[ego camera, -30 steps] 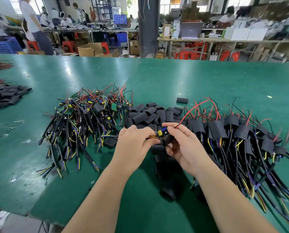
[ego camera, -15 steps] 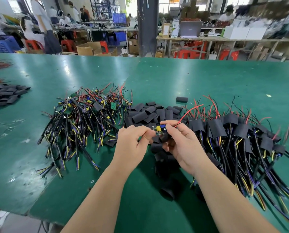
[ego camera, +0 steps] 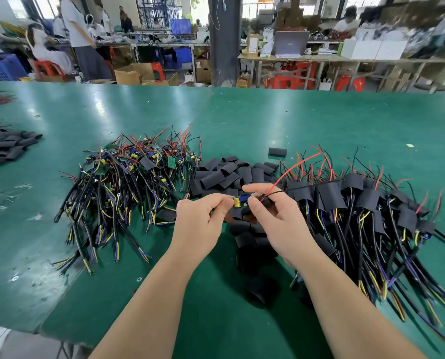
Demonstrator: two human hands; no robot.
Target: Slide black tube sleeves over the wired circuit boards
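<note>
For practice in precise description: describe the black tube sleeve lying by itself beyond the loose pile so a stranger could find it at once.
Start at the green table and find the heap of loose black sleeves at its middle. Just past the heap's far right edge one lone sleeve lies on bare green, touching nothing, while its neighbours overlap.

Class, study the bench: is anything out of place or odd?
One sleeve lies alone on the table, just beyond the sleeve pile instead of in it. A white scrap lies farther right. Nothing else stands out.
</note>
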